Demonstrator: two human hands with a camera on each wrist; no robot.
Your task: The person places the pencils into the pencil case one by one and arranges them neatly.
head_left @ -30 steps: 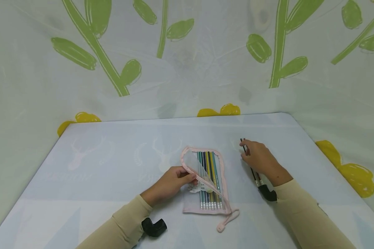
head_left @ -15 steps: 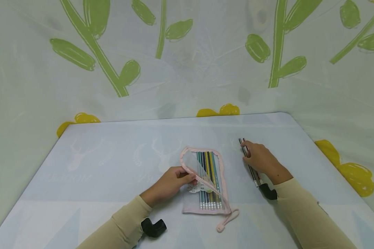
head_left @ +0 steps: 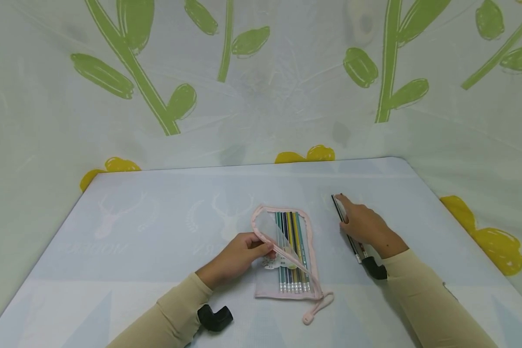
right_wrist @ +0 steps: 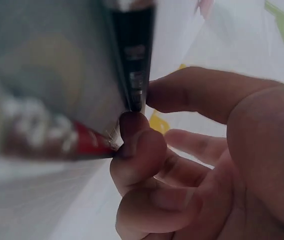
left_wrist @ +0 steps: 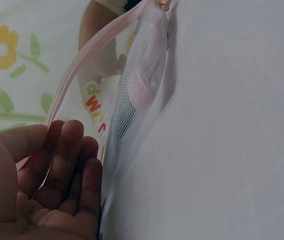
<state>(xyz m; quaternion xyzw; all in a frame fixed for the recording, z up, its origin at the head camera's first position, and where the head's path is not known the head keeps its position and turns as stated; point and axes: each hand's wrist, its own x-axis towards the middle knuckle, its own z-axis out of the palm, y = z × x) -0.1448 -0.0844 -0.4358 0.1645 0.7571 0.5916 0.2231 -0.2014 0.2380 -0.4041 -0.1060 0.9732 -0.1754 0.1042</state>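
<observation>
My left hand (head_left: 239, 253) pinches the pink zipper edge of a mesh pencil case (head_left: 282, 294), lifting its flap. In the left wrist view the edge (left_wrist: 76, 65) runs up from between thumb and fingers. Inside the case lie several pencils (head_left: 292, 282) in green, dark blue and yellow, side by side, with a white label across them. To the right of the case, my right hand (head_left: 365, 224) holds a dark pencil (head_left: 352, 244) between thumb and fingers. A red-ended pencil (right_wrist: 91, 142) touches its fingers in the right wrist view; the hand mostly hides it from the head camera.
A pale-blue patterned cloth covers the table (head_left: 156, 270). A pink loop pull (head_left: 324, 303) hangs from the case's front right corner. Black camera mounts (head_left: 215, 318) sit at both wrists. A white curtain (head_left: 261, 106) with green leaves rises behind the table's far edge.
The right fingers have shifted over the pencils; the dark pencil's far end has swung slightly left and the other is more covered. The left hand and case have stayed in place.
</observation>
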